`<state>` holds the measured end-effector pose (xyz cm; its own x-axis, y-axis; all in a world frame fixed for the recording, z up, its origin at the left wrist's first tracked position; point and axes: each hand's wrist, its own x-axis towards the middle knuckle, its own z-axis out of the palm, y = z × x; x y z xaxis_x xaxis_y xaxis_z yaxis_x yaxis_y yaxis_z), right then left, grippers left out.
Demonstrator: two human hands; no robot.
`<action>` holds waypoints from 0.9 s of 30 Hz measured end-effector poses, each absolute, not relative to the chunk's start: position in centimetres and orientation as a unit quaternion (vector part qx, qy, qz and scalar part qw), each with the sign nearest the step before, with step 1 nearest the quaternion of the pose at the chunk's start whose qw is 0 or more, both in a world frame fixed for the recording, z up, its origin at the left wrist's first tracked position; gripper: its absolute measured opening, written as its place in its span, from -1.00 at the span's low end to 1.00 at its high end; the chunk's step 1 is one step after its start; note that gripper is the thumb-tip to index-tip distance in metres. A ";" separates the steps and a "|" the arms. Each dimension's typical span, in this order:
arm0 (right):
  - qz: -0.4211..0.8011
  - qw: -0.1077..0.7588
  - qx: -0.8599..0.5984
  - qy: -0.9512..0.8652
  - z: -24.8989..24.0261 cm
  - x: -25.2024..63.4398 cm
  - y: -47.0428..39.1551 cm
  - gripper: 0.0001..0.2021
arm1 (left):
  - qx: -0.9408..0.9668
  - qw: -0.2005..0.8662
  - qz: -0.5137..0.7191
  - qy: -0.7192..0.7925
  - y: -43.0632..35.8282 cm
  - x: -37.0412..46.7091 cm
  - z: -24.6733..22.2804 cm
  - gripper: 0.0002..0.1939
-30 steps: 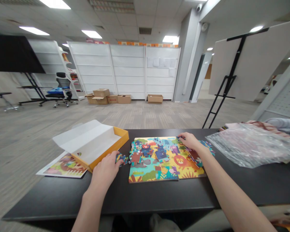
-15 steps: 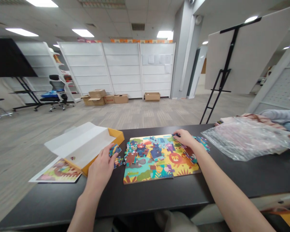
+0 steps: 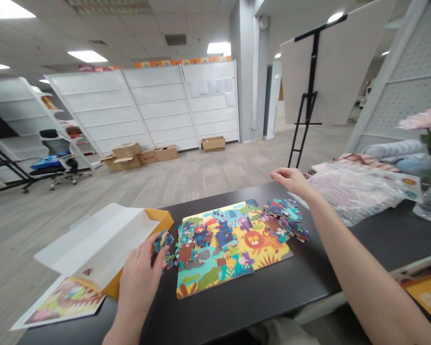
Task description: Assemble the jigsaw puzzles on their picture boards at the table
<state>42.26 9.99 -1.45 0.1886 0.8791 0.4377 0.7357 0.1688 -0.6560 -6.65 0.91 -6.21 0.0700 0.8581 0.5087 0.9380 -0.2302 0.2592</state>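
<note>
A colourful animal jigsaw puzzle (image 3: pixel 201 273) lies on the black table, with a lion on its right part and loose pieces resting on top of its left half. My left hand (image 3: pixel 141 268) is left of it, thumb and fingers closed around a few puzzle pieces (image 3: pixel 164 239). More pieces sit just below those fingertips, by the puzzle's left edge. A dark blue piece (image 3: pixel 252 203) is at the puzzle's far right corner. My right hand (image 3: pixel 290 181) is raised past that corner, loosely bent, with nothing visible in it. Loose puzzle pieces (image 3: pixel 285 215) are heaped along the right edge.
An open yellow-and-white box (image 3: pixel 111 239) stands at the left, beside a printed picture sheet (image 3: pixel 64 302). Clear plastic packaging (image 3: pixel 348 191) and a glass vase with a pink flower (image 3: pixel 425 120) are on the right. Beyond the table are an easel stand (image 3: pixel 305 110) and cardboard boxes (image 3: pixel 127 155).
My right hand has let go of a dark piece at the puzzle's far right corner and moved up and right. My left hand keeps its pieces. The view has turned right and tilted.
</note>
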 end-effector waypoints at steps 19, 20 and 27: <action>0.126 0.068 -0.716 -0.683 -5.2 48.0 8.3 -0.54 | -0.775 0.072 -0.275 -0.565 1.8 -7.1 -9.4 -0.44; 0.129 0.071 -0.716 -0.683 -5.2 47.9 8.4 -0.54 | -0.775 0.072 -0.278 -0.563 1.7 -6.9 -9.3 -0.44; 0.087 0.089 -0.735 -0.666 -4.9 48.0 8.4 -0.51 | -0.762 0.076 -0.326 -0.555 0.4 -4.6 -7.2 -0.49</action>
